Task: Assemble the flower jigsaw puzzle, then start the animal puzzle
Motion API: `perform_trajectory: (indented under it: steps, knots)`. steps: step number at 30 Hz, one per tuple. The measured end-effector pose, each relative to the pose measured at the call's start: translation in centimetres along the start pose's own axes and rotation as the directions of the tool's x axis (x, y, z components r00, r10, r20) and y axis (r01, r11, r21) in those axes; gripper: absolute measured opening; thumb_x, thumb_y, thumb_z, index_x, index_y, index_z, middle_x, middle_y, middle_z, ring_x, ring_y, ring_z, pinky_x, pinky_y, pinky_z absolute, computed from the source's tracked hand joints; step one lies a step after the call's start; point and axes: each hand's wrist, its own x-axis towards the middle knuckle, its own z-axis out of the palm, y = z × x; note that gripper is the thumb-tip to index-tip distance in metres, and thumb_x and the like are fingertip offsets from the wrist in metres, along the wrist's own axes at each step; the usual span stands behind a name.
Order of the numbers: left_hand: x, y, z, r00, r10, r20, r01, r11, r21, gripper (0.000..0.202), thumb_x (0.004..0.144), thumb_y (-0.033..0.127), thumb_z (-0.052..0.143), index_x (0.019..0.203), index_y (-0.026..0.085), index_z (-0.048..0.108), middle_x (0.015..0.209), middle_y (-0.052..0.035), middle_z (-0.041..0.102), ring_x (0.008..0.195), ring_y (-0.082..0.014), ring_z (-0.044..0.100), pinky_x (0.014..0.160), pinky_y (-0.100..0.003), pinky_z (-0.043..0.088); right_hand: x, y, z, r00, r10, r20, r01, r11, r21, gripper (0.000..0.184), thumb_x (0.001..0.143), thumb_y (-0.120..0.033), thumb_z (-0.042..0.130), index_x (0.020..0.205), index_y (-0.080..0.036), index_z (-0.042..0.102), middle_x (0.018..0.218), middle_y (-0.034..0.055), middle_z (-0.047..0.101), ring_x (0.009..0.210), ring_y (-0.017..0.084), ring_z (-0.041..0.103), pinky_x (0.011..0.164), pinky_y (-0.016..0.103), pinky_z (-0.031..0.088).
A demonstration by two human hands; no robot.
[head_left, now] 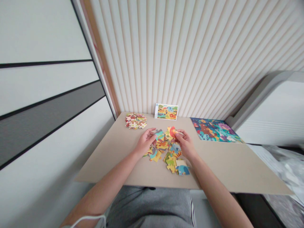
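Observation:
Thumb and fingers of my left hand (146,141) pinch a grey and turquoise puzzle piece (160,135). A yellow puzzle piece with a red-orange shape (171,132) is gripped at its right side by my right hand (185,143). The two held pieces are close together, above a loose pile of puzzle pieces (161,145) in yellow, green and blue. Nearer the front edge lies a piece with a blue animal (182,167), beside several yellow-green pieces (171,162). My fingers hide parts of both held pieces.
A picture card (166,111) leans upright against the pleated wall (152,57). Another heap of puzzle pieces (136,121) sits at the back left of the table (114,158). A dark blue, colourful puzzle (215,129) lies flat at the back right. Clear plastic (285,161) is off the right edge.

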Motion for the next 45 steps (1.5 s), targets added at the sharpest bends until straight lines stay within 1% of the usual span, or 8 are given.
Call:
perform_trajectory:
  steps: [9,15,21,25,30,37,40,45]
  knots:
    - [0.4,0.1,-0.5,0.993,0.029,-0.111,-0.032,0.999,-0.028,0.038,0.086,0.047,0.073,0.109,0.018,0.064,0.082,0.0016,0.062,0.055,-0.0073,0.054,0.052,-0.02,0.046,0.4,0.0,-0.2,0.988,-0.094,-0.12,0.095,0.996,0.003,0.052,0.073,-0.044,0.085,0.115,-0.025,0.062,0.081,-0.0039,0.071,0.075,0.016,0.071,0.07,0.028,0.056]
    - [-0.6,0.7,0.2,0.986,-0.075,0.15,0.078,0.997,-0.012,0.036,0.084,0.048,0.074,0.1,0.017,0.066,0.083,-0.0023,0.068,0.058,-0.0109,0.062,0.055,-0.023,0.05,0.2,-0.2,-0.2,0.997,-0.021,-0.08,0.019,0.999,-0.035,0.05,0.072,-0.051,0.085,0.102,-0.025,0.054,0.079,-0.0018,0.075,0.08,0.022,0.075,0.063,0.027,0.055]
    - [-1.0,0.3,0.4,0.933,-0.114,0.341,0.111,0.993,0.03,0.037,0.083,0.051,0.074,0.096,0.018,0.065,0.09,-0.0038,0.07,0.063,-0.0129,0.066,0.055,-0.023,0.051,-0.8,0.5,0.9,0.982,0.069,0.174,-0.047,0.991,-0.125,0.048,0.074,-0.052,0.084,0.097,-0.025,0.051,0.072,-0.003,0.074,0.064,0.017,0.069,0.059,0.026,0.052]
    - [-0.9,0.3,0.3,0.95,-0.141,0.279,0.123,0.989,0.084,0.038,0.084,0.05,0.073,0.102,0.017,0.065,0.078,-0.0014,0.069,0.058,-0.0131,0.066,0.049,-0.021,0.047,-1.2,1.0,1.4,0.943,0.123,0.31,-0.065,0.979,-0.192,0.048,0.077,-0.053,0.08,0.104,-0.025,0.052,0.072,-0.0036,0.071,0.057,0.013,0.062,0.055,0.023,0.046]
    - [-0.3,0.2,0.2,0.994,-0.067,0.088,0.061,0.995,0.073,0.038,0.081,0.051,0.074,0.097,0.018,0.065,0.073,0.0003,0.068,0.056,-0.0133,0.064,0.057,-0.025,0.054,-1.0,0.8,0.7,0.962,0.043,0.27,0.038,0.957,-0.289,0.039,0.089,-0.057,0.066,0.108,-0.023,0.061,0.072,-0.0022,0.067,0.062,0.014,0.063,0.06,0.026,0.049]
    - [-0.1,-0.2,0.1,0.996,-0.062,0.058,0.057,0.995,0.081,0.038,0.082,0.051,0.074,0.097,0.017,0.065,0.07,0.0004,0.067,0.057,-0.014,0.063,0.057,-0.026,0.054,-1.2,0.5,0.2,0.935,0.132,0.328,0.031,0.894,-0.448,0.042,0.085,-0.06,0.069,0.093,-0.019,0.069,0.073,0.0008,0.067,0.056,0.012,0.056,0.054,0.025,0.044]
    - [-0.1,-0.1,0.0,0.998,-0.056,0.038,0.053,0.995,0.084,0.04,0.085,0.053,0.07,0.101,0.016,0.065,0.072,-0.0007,0.067,0.057,-0.0136,0.062,0.055,-0.025,0.054,-0.4,0.0,-0.7,0.964,0.083,0.252,0.04,0.893,-0.447,0.044,0.084,-0.061,0.068,0.091,-0.018,0.07,0.077,0.0035,0.071,0.057,0.013,0.056,0.054,0.026,0.044]
    - [0.3,-0.2,-0.7,0.999,-0.032,-0.044,0.036,0.996,0.086,0.039,0.084,0.052,0.07,0.102,0.017,0.063,0.075,0.0001,0.063,0.064,-0.0141,0.062,0.052,-0.022,0.051,1.9,-1.2,-4.6,0.997,-0.033,-0.072,-0.001,0.904,-0.426,0.048,0.077,-0.065,0.072,0.083,-0.018,0.071,0.073,0.0047,0.071,0.051,0.012,0.053,0.048,0.025,0.039]
